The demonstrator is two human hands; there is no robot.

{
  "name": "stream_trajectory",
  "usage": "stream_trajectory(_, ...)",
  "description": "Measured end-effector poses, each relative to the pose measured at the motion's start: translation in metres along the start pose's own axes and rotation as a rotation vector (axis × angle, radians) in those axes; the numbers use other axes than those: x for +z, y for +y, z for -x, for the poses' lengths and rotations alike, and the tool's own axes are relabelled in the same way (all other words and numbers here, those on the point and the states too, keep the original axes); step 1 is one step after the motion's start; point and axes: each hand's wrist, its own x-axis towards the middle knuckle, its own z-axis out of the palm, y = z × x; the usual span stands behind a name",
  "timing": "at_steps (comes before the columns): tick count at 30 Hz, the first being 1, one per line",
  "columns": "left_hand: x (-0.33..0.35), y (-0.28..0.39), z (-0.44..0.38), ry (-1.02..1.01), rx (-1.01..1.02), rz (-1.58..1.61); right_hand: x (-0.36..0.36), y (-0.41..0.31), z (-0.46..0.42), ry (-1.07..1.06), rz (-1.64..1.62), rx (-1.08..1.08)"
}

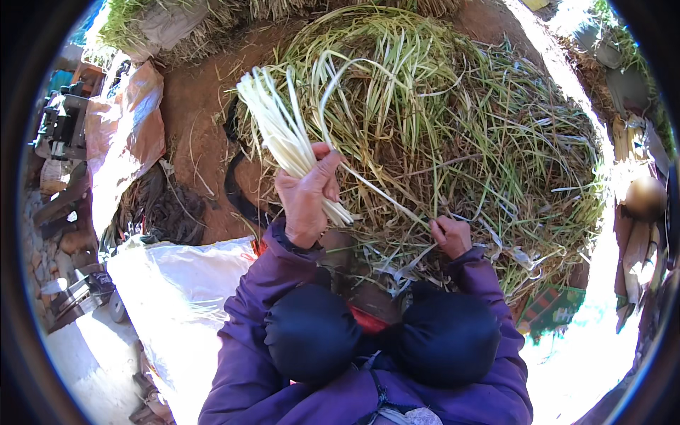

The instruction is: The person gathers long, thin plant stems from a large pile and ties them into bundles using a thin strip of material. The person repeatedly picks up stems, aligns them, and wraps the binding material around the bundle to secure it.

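Note:
My left hand (311, 194) is closed around a bundle of pale, whitish plant stalks (273, 125), raised in front of me with the lower ends poking out beneath my fingers. One long pale stalk (385, 197) passes from beside that hand down to the right. Its far end is pinched between thumb and finger of my right hand (450, 235), which is low over the edge of a large heap of green and yellowed leafy stalks (478, 133). Part of the long stalk arches up over the heap.
A white sheet or sack (180, 287) with a few thin stalks lies at my left. Beyond it are a dark crumpled heap (164, 207) and a pinkish plastic sheet (125, 138). My dark-clad knees are close below my hands. More plant material lies at the far edge.

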Motion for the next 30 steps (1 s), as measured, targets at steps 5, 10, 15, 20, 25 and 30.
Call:
stream_trajectory(5,-0.019,0.020,-0.019,0.081,0.110,0.109,-0.067,0.077,0.058,0.187,0.338,0.084)
stream_trajectory(10,-0.039,0.033,-0.024,0.063,0.026,0.121,-0.162,0.077,0.064,0.122,-0.426,0.849)
stream_trajectory(15,-0.023,0.009,-0.018,0.057,-0.073,0.137,-0.163,-0.017,0.012,0.408,0.394,0.088)
stream_trajectory(20,-0.022,-0.001,-0.007,0.031,-0.146,0.188,-0.047,-0.137,-0.045,-0.104,-0.053,-0.274)
stream_trajectory(25,-0.035,0.011,0.000,0.027,-0.210,0.204,-0.020,-0.118,-0.046,-0.260,-0.316,-0.293)
stream_trajectory(30,-0.042,0.002,0.005,0.010,-0.265,0.325,-0.004,-0.154,-0.065,-0.207,-0.358,-0.225)
